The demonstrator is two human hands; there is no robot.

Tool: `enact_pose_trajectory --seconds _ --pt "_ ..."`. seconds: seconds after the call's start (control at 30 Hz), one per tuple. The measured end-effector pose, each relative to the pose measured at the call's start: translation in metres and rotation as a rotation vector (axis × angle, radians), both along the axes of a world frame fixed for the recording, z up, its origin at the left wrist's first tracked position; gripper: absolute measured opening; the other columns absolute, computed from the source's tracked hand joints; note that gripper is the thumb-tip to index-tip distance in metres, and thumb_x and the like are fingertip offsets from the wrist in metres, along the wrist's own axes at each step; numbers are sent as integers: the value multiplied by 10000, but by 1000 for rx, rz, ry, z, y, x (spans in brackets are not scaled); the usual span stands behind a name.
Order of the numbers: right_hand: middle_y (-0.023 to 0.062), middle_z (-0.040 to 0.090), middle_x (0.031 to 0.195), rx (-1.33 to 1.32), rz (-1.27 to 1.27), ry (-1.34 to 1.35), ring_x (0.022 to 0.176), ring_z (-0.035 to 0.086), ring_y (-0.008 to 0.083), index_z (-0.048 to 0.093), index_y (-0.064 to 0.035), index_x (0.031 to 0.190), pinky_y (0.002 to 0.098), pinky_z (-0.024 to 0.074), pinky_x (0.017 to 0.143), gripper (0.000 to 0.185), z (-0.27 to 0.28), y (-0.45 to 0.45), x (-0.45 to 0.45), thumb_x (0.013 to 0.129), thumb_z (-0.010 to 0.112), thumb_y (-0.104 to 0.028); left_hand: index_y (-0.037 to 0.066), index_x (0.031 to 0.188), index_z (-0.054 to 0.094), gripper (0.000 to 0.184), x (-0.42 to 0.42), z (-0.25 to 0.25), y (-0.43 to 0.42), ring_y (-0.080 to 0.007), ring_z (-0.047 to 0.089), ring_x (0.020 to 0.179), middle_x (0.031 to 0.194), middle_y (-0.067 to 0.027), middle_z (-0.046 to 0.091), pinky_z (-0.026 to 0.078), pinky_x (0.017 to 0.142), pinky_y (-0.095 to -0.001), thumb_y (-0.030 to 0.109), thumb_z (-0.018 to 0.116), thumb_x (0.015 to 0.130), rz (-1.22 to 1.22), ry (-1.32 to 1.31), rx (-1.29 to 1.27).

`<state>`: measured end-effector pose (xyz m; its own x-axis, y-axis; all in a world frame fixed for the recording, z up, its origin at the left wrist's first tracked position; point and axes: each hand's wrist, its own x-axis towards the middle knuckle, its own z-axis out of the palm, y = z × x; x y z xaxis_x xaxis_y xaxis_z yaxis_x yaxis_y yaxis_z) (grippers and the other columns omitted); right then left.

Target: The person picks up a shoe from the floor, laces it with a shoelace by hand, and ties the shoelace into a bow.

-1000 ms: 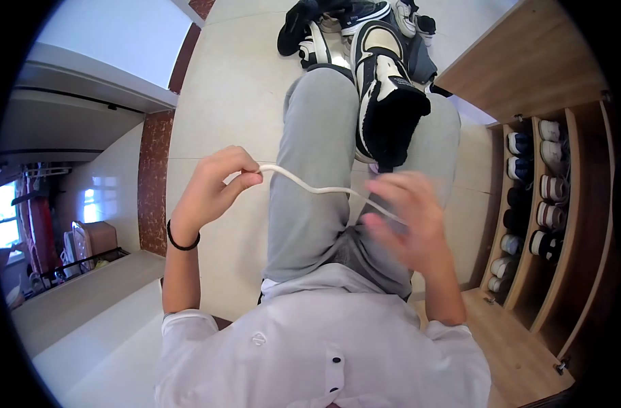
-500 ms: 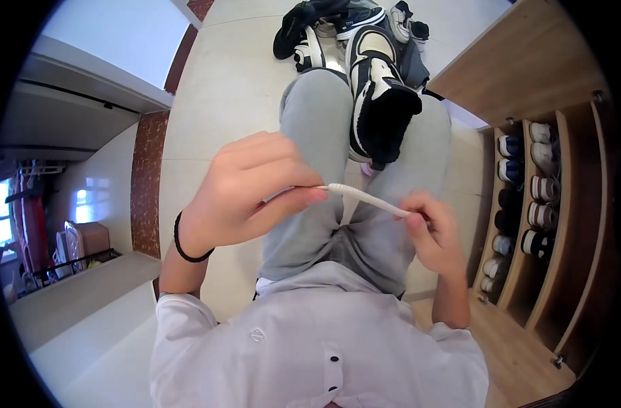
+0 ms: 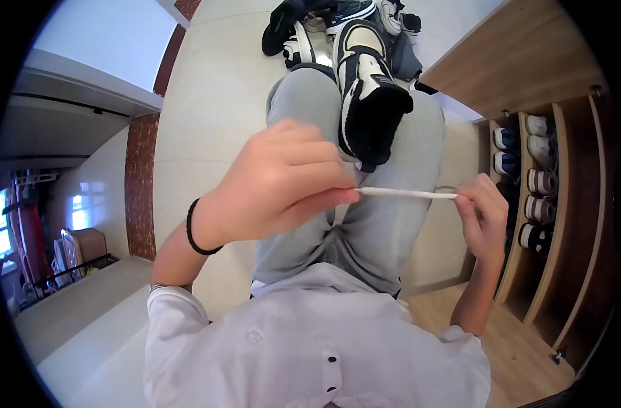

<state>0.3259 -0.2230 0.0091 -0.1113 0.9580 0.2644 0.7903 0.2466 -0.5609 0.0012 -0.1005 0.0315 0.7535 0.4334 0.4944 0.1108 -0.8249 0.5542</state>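
Observation:
Between my two hands a white shoelace (image 3: 407, 193) is stretched nearly level above my lap. My left hand (image 3: 283, 180), with a black band at the wrist, pinches one end between thumb and fingers. The other end is gripped by my right hand (image 3: 484, 211), at the right beyond my thigh. A black and cream shoe (image 3: 365, 88) without visible laces rests between my knees, its dark opening facing me, just past the lace.
More shoes (image 3: 298, 46) lie on the floor beyond my knees. To the right stands an open wooden shoe cabinet (image 3: 559, 204) with shoes in its compartments, its door (image 3: 508, 58) swung out. A ledge (image 3: 86, 292) runs along the left.
My right hand closed on the lace and moved right, pulling it straight. My left hand moved inward and to the right, still holding its end.

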Motion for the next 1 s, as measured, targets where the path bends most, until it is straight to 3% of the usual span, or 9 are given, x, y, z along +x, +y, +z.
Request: enact_pose_trajectory --seconds 0.07,0.2,0.4,0.47,0.57,0.63,0.73,0.8,1.0 --pt "147 679 896 217 72 -40 784 635 312 711 -33 1041 386 508 755 237 8 12 -22 854 770 -166 66 856 700 166 12 -2 3 -232 545 681 745 -31 599 388 631 -355 148 819 774 -18 -6 3" --pt "167 712 1051 208 192 153 876 661 350 698 -18 1171 429 519 861 379 23 27 -57 815 793 -112 82 860 697 183 40 -1 6 -216 549 680 786 -15 620 380 596 -340 146 834 757 -69 6 50" --pt "116 726 874 44 144 240 699 681 275 717 -4 992 347 553 660 239 23 35 -56 797 810 -105 102 845 684 203 52 2 18 -190 551 689 814 2 627 368 574 -338 167 845 741 -73 -7 102" --pt "85 703 779 34 295 68 560 613 231 702 1 896 304 497 528 167 17 41 -46 804 806 -93 101 855 688 207 46 -1 16 -203 564 710 818 -2 630 395 603 -346 153 845 731 -85 59 77" --pt "62 669 731 190 252 69 499 508 154 675 8 912 277 414 487 132 -5 50 -33 903 747 -102 94 930 699 262 48 -18 32 -236 592 789 880 -19 646 450 701 -367 119 843 713 -42 18 25" --pt "48 667 747 148 112 264 529 502 118 664 9 938 257 405 506 137 -12 55 -19 950 702 -122 88 994 705 319 54 -19 45 -256 606 847 937 -33 659 478 770 -381 100 840 706 6 -89 -15" --pt "29 673 806 73 -59 531 603 496 63 645 10 986 223 396 555 168 -21 75 -13 1022 621 -152 76 1215 655 512 66 -18 56 -297 607 1056 1199 -84 641 479 929 -420 60 813 728 327 46 78" --pt "40 697 943 -36 -87 678 701 525 55 640 14 1029 202 417 636 155 -26 91 -13 1034 599 -135 73 1197 659 499 74 -37 60 -300 614 1074 1193 -86 647 482 937 -425 55 808 721 324 64 131" --pt "38 701 983 -85 -56 605 753 548 44 668 21 1070 177 436 666 137 -20 130 -31 1009 624 -93 71 1045 687 264 69 -43 63 -261 640 1104 1187 -81 677 485 983 -460 90 696 782 240 247 289"
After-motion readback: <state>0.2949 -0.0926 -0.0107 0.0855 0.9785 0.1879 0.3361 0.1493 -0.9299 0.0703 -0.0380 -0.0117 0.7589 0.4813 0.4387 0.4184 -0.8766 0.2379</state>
